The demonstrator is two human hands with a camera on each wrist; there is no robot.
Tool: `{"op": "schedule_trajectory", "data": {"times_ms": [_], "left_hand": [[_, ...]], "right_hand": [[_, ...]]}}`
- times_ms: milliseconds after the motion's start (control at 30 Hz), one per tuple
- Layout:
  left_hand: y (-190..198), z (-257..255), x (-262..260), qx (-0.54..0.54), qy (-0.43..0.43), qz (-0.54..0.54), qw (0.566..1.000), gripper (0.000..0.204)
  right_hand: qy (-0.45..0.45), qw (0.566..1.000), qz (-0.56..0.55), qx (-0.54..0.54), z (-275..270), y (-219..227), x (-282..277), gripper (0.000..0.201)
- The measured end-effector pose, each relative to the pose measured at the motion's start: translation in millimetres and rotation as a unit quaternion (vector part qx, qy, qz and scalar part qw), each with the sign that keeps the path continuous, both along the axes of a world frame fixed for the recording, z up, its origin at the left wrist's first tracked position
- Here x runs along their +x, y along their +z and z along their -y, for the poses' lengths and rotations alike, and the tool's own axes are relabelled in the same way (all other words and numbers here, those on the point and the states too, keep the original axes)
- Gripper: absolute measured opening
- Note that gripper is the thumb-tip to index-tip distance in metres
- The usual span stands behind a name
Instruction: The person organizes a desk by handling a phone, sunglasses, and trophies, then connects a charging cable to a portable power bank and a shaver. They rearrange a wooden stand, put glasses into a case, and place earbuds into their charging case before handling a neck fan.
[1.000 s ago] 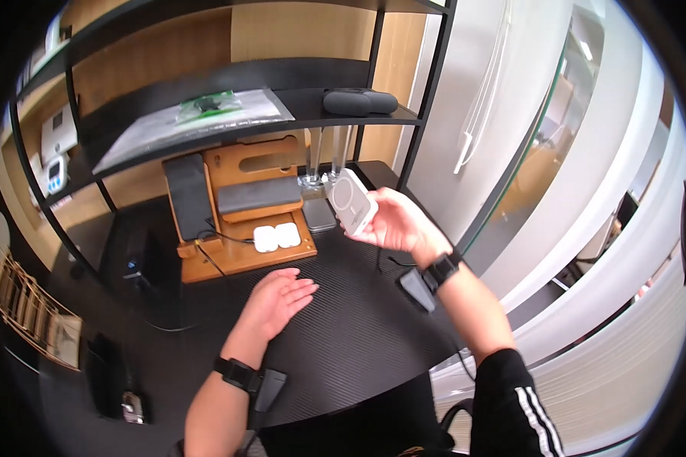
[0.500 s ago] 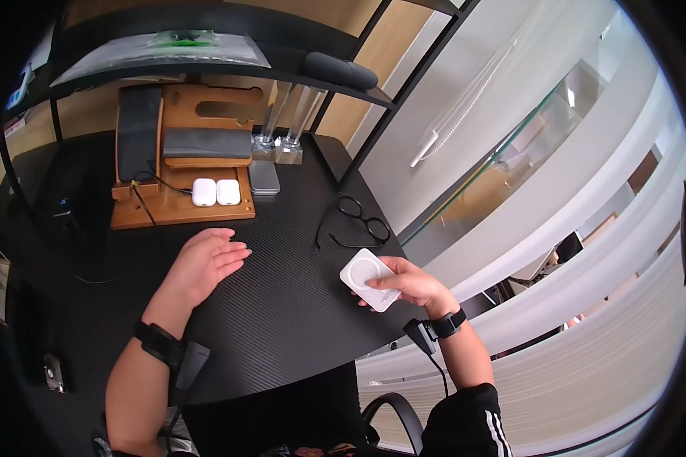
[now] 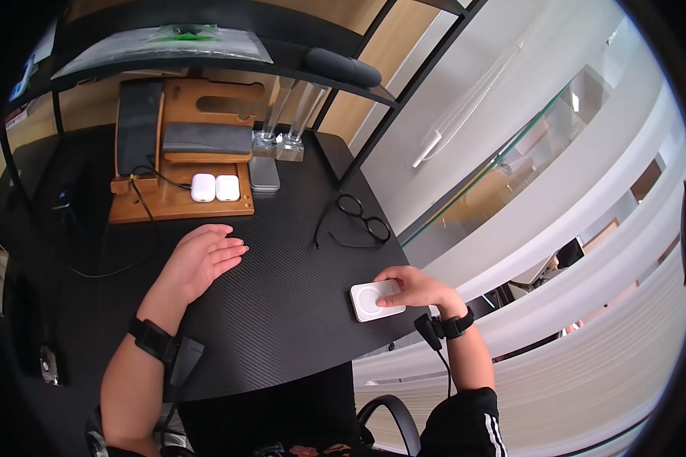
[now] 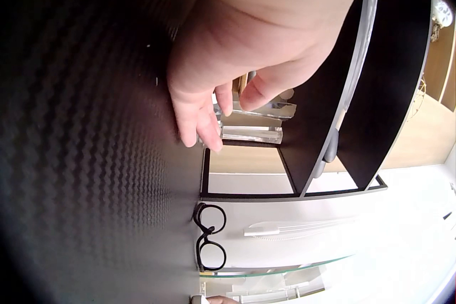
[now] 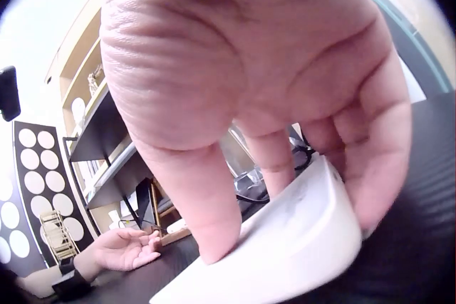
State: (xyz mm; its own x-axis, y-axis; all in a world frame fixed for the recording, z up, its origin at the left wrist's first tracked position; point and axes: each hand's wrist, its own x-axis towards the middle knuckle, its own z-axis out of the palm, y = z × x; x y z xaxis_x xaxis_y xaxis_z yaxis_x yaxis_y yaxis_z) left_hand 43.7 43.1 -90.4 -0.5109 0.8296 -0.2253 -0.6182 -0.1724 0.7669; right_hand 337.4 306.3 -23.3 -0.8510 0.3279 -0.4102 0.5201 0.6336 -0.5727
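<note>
- The black desk (image 3: 282, 320) has a woven-looking texture and spreads below a dark shelf unit (image 3: 288, 65).
- Nearest the person, a black curved chair arm (image 3: 398, 417) shows just past the desk's front edge.
- A black wrist strap (image 3: 457, 325) circles the right wrist, and another black band (image 3: 154, 340) circles the left.
- The right hand (image 3: 421, 289) grips a white magnetic power bank (image 3: 367, 303), thumb on its ring-marked face and the other fingers at its far side and edge. The power bank is at the right part of the desk, near the edge; whether it touches the surface, I cannot tell.
- The left hand (image 3: 204, 263) holds nothing, its fingers extended and close together, slightly bent. Contact with the desk is unclear.
- Beyond the right hand lie black-framed glasses (image 3: 362, 217), arms unfolded.
- Farther back, a wooden stand (image 3: 177, 103) bears two white earbud cases (image 3: 203, 187), side by side; a dark cable (image 3: 177, 184) runs to the left one.
- Just beside the stand's right side is a grey tin (image 3: 264, 174), with two clear pillars (image 3: 305, 114) behind it.
- On the shelf lie a clear plastic bag (image 3: 129, 55) with a green part and a dark rounded case (image 3: 343, 67).
- White blinds (image 3: 587, 198) fill the right side.
</note>
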Motion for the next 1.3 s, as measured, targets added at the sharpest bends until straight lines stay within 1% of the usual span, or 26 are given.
{"op": "schedule_trajectory", "data": {"times_ms": [33,167,200,233,267,400,467,533,600,633,700,733,800,867,900,1000,1033,1100,1200,1267,1300], "left_hand": [[-2,-1,0,0.004,-0.003,0.000,1.000,0.022],[2,0,2,-0.003,0.003,-0.005,1.000,0.022],[2,0,1,-0.003,0.004,-0.003,1.000,0.022],[1,-1,0,-0.002,0.001,-0.005,1.000,0.022],[1,0,0,-0.001,-0.002,-0.006,1.000,0.022],[3,0,2,-0.001,0.003,-0.001,1.000,0.023],[1,1,0,0.010,0.001,0.011,1.000,0.021],[0,0,0,0.008,0.000,0.012,1.000,0.021],[0,-3,0,0.000,0.003,0.005,1.000,0.019],[-2,-5,0,0.000,0.001,-0.003,1.000,0.019],[-6,-5,0,0.010,-0.002,-0.008,1.000,0.017],[-7,-6,0,0.011,-0.004,-0.003,1.000,0.016],[-3,-5,2,0.001,-0.009,-0.001,1.000,0.016],[-4,-6,1,0.000,-0.013,0.006,1.000,0.014],[-3,-6,1,0.000,-0.009,0.012,1.000,0.014],[-4,-6,1,-0.001,-0.001,0.023,1.000,0.014],[-4,-6,1,-0.002,-0.007,0.021,1.000,0.014],[-2,-6,2,-0.006,-0.004,0.021,1.000,0.013],[-4,-7,0,-0.005,-0.006,0.023,1.000,0.013],[-5,-6,0,-0.006,-0.013,0.037,0.999,0.013],[-5,-6,0,-0.003,-0.013,0.038,0.999,0.014]], "right_hand": [[0.013,0.999,-0.016,0.044,-2,2,0,0.046],[0.004,0.997,0.030,0.067,-6,15,-9,0.051],[0.040,0.986,0.026,0.159,-5,19,-13,0.050],[0.076,0.966,0.023,0.247,-2,24,-17,0.050],[0.077,0.966,0.025,0.245,3,31,-25,0.050],[0.094,0.988,-0.080,0.089,40,64,-95,0.057],[0.080,0.979,-0.149,0.116,50,60,-142,0.060],[0.039,0.955,-0.181,0.232,51,43,-196,0.059],[0.001,0.942,-0.185,0.281,43,17,-243,0.057],[0.004,0.940,-0.189,0.283,36,3,-259,0.057],[-0.064,0.953,-0.139,0.260,22,-24,-293,0.057],[-0.055,0.953,-0.146,0.261,12,-38,-304,0.057],[-0.015,0.973,-0.152,0.175,-8,-60,-315,0.056],[-0.001,0.968,-0.135,0.213,-14,-67,-316,0.053],[-0.005,0.966,-0.142,0.216,-14,-68,-313,0.052],[-0.031,0.951,-0.139,0.274,3,-52,-301,0.052],[-0.023,0.951,-0.137,0.275,6,-45,-300,0.052],[-0.053,0.947,-0.102,0.299,9,-34,-299,0.053],[-0.052,0.953,-0.097,0.281,13,-24,-299,0.055],[-0.043,0.949,-0.099,0.294,20,-20,-301,0.056],[-0.051,0.949,-0.083,0.299,24,-17,-304,0.055]]}}
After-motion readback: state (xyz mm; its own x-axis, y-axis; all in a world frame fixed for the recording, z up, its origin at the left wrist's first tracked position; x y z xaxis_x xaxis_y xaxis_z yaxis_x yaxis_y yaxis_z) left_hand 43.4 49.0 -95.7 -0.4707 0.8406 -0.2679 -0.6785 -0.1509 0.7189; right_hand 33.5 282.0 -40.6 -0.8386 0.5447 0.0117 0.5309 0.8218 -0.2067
